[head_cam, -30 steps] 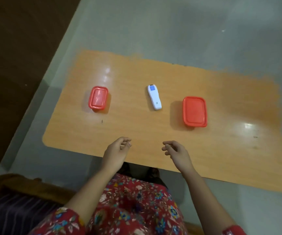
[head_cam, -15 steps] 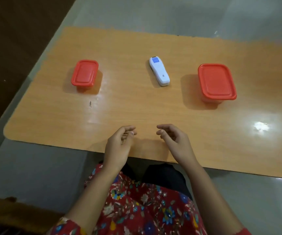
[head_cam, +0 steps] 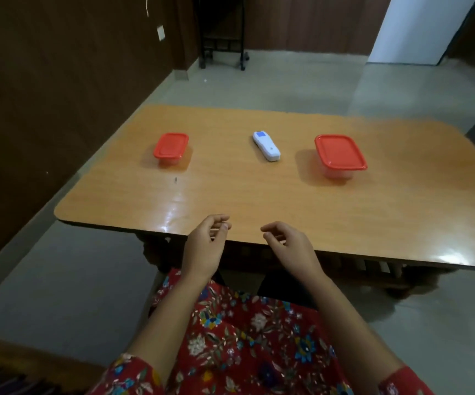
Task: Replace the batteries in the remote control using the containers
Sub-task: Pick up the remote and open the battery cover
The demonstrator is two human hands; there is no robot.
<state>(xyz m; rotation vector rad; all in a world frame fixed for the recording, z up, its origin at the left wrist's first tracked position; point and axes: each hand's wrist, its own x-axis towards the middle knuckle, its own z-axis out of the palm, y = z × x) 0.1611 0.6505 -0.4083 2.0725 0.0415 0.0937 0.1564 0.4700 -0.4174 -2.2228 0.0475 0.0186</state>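
You get no text, number or brand that can be read here. The remote control (head_cam: 266,145) carries a blue panel (head_cam: 260,135) at its far end and a small dark mark (head_cam: 271,149) towards its near end; both are too small to make out as letters or digits. The red lid of the small container (head_cam: 170,145), left of the remote control, and the red lid of the larger container (head_cam: 340,152), right of the remote control, show you only moulded plastic at this size. Far beyond the remote control and to its left, a pale plate (head_cam: 161,33) on the wall is too small to read.
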